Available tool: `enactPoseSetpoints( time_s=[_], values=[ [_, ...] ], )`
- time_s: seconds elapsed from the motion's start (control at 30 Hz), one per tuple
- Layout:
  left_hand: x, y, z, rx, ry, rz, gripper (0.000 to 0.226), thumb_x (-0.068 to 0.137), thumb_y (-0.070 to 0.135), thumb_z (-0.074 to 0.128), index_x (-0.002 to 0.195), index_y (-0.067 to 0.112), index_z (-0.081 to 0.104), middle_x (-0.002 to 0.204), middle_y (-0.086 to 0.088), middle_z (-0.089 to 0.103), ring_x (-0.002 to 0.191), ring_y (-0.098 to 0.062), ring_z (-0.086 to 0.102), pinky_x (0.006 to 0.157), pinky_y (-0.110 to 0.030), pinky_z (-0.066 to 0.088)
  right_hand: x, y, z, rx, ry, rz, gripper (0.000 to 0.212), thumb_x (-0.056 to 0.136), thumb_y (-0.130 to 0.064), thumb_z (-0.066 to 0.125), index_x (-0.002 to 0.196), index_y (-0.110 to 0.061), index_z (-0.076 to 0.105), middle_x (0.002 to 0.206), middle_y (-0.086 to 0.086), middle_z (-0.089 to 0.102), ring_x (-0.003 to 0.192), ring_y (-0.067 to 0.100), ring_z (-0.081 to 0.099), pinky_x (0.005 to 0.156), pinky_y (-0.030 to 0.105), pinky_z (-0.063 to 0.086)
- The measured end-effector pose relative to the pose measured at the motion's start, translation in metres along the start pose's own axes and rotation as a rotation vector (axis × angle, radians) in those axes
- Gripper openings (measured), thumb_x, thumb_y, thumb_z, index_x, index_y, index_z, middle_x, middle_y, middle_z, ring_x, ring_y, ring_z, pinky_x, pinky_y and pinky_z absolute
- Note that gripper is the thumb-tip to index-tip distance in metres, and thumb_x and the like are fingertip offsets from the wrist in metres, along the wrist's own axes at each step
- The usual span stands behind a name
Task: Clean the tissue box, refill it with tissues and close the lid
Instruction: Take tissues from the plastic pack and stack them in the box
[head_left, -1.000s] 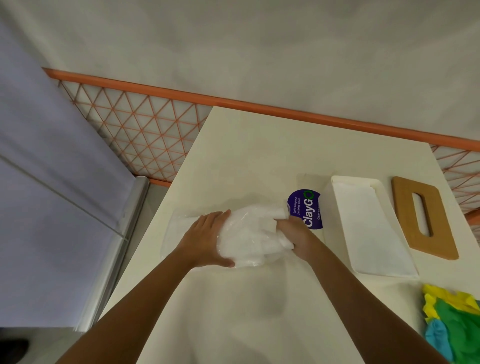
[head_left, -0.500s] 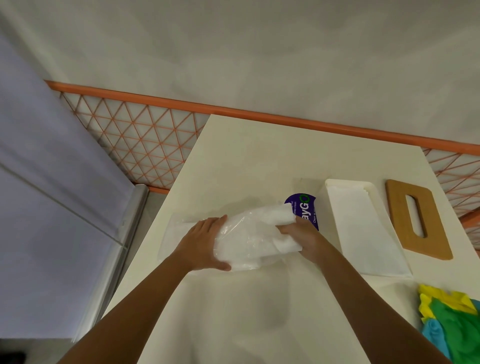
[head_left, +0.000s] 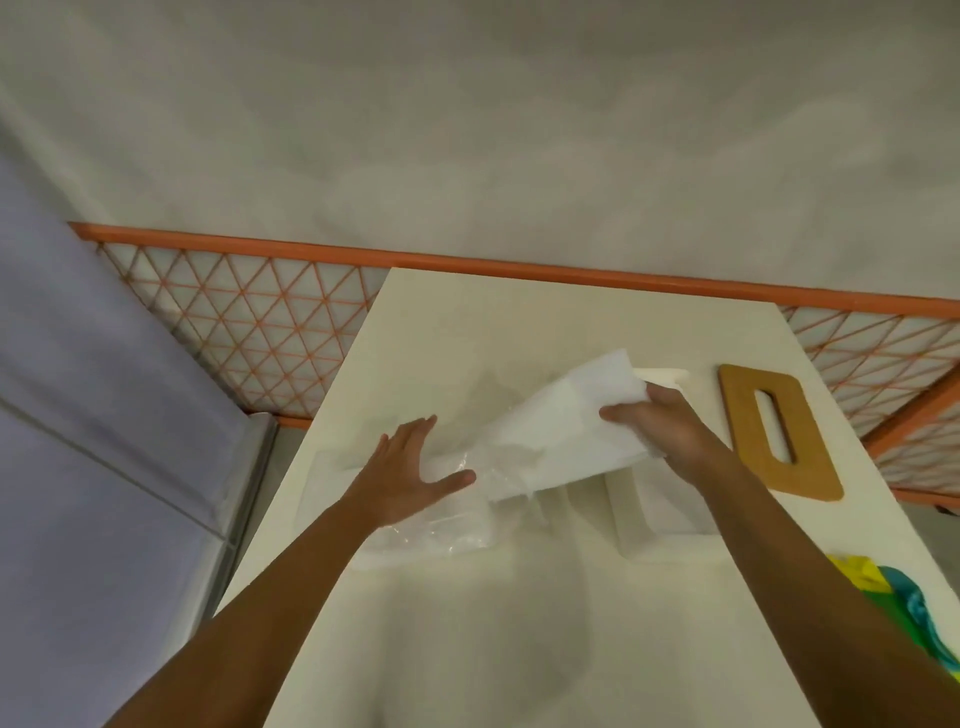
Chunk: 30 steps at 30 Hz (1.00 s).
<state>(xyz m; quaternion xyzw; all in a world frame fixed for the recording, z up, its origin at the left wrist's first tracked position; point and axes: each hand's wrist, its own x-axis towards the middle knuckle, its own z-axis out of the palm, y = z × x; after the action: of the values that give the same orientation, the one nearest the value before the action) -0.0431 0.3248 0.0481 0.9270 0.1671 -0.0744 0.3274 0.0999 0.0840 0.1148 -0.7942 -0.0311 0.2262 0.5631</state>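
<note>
My right hand (head_left: 660, 431) grips one end of a white stack of tissues (head_left: 561, 421) and holds it lifted and tilted, half out of its clear plastic wrapper (head_left: 457, 519). With its fingers straight, my left hand (head_left: 410, 467) presses the wrapper down on the table. The open white tissue box (head_left: 634, 525) lies under my right forearm and is mostly hidden. Its brown wooden lid (head_left: 779, 431), with a long slot, lies flat to the right of the box.
The cream table (head_left: 493, 649) ends at a left edge beside a grey floor strip. An orange lattice rail (head_left: 249, 332) runs behind the table. Yellow, green and blue cloths (head_left: 904, 608) are bunched at the table's right edge.
My right hand has pulled the tissue stack up and to the right, out of the wrapper and over the box. My left hand has flattened on the wrapper. The purple label is no longer seen.
</note>
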Motion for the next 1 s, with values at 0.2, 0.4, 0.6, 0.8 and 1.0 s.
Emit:
enactPoseSetpoints(
  time_s=[0.2, 0.4, 0.6, 0.8, 1.0],
  values=[
    [0.021, 0.061, -0.002, -0.398, 0.093, -0.047, 0.068, 0.088, 0.049, 0.051, 0.145, 0.022, 0.027, 0.149, 0.0, 0.029, 0.137, -0.017, 0.032, 0.11, -0.03, 0.027, -0.022, -0.023, -0.036, 0.079, 0.063, -0.079, 0.017, 0.082, -0.009, 0.064, 0.095, -0.019, 0.06, 0.094, 0.0, 0.064, 0.085, 0.018, 0.059, 0.075, 0.029, 0.046],
    [0.041, 0.112, 0.002, -0.688, 0.022, -0.124, 0.063, 0.09, 0.046, 0.051, 0.144, 0.023, 0.03, 0.147, -0.002, 0.036, 0.134, -0.02, 0.037, 0.109, -0.032, 0.028, -0.04, -0.032, -0.059, 0.252, 0.146, -0.103, 0.017, 0.08, -0.009, 0.066, 0.092, -0.02, 0.06, 0.089, 0.0, 0.065, 0.079, 0.017, 0.061, 0.067, 0.027, 0.05],
    [0.059, 0.144, 0.006, -1.09, -0.136, -0.202, 0.036, 0.09, 0.026, 0.055, 0.124, 0.014, 0.05, 0.116, -0.003, 0.057, 0.104, -0.017, 0.056, 0.087, -0.03, 0.049, -0.035, -0.027, -0.071, 0.425, 0.189, -0.068, 0.03, 0.081, -0.007, 0.064, 0.11, -0.008, 0.059, 0.1, 0.007, 0.068, 0.091, 0.024, 0.064, 0.072, 0.034, 0.052],
    [0.084, 0.158, 0.002, -0.978, -0.089, -0.189, 0.048, 0.085, -0.001, 0.052, 0.129, 0.014, 0.043, 0.122, -0.009, 0.053, 0.105, -0.025, 0.051, 0.074, -0.031, 0.051, -0.022, 0.007, -0.082, 0.457, 0.267, 0.024, 0.039, 0.079, -0.014, 0.067, 0.117, -0.013, 0.058, 0.11, 0.006, 0.066, 0.099, 0.026, 0.063, 0.083, 0.039, 0.052],
    [0.114, 0.178, -0.006, -0.543, -0.029, 0.04, 0.046, 0.087, 0.002, 0.052, 0.13, 0.017, 0.046, 0.119, -0.008, 0.053, 0.101, -0.021, 0.049, 0.085, -0.03, 0.043, -0.02, 0.042, -0.092, 0.522, 0.29, 0.078, 0.032, 0.08, -0.004, 0.064, 0.111, -0.01, 0.059, 0.111, 0.01, 0.064, 0.094, 0.024, 0.061, 0.069, 0.033, 0.05]
  ],
)
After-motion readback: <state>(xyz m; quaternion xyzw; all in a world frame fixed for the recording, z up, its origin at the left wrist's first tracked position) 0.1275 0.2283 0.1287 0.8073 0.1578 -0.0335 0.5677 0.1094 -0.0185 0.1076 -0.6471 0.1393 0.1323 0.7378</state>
